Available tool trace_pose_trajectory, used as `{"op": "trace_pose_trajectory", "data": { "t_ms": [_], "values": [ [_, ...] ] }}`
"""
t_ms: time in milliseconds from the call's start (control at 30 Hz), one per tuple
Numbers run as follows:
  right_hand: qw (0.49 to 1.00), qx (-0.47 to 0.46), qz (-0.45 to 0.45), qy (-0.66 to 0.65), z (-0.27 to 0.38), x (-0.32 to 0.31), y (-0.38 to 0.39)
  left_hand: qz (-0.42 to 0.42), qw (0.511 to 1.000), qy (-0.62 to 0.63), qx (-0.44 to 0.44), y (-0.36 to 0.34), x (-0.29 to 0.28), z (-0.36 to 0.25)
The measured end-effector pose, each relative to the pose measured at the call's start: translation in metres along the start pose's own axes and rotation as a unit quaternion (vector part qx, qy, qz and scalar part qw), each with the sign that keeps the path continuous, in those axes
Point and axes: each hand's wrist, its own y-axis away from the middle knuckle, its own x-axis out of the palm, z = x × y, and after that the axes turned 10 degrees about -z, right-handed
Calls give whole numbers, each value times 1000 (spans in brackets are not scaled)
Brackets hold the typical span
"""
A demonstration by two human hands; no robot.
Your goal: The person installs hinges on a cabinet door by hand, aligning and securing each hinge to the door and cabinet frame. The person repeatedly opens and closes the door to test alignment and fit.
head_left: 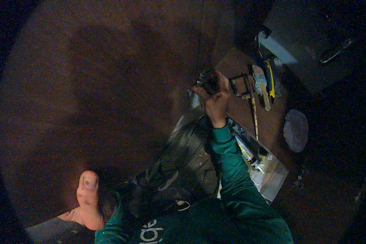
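Note:
My right hand (216, 99) reaches ahead, its fingers closed round a dark, bulky object (209, 81) with small glints on its edge. Its kind is too dim to make out. At the lower left is my left hand (88, 201), brightly lit, with the thumb stretched out. Its other fingers are mostly hidden, and it lies against the edge of a flat grey surface (48, 232). I see nothing held in it. Beneath my right forearm stands a clear-sided box (277, 181), with a white and yellow sealant tube (248, 152) in it.
Right of my right hand lie a paintbrush (260, 83), a yellow-and-black tool (270, 79), a dark frame (240, 86) and a thin stick (254, 110). A round pale disc (296, 130) lies farther right. The brown surface (122, 81) fills the left, in deep shadow.

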Motion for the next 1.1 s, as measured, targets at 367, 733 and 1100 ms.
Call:
{"op": "trace_pose_trajectory", "data": {
  "t_ms": [367,733,1100],
  "values": [
    [997,66,14,-29,10,3,-2,19,999,-32,-12,-4,0,2],
    [1000,-19,15,9,14,1,-8,105,990,-83,-49,7,47,30],
    [985,87,38,-141,16,20,-2,169,947,220,-160,50,89,80]
  ]
}}
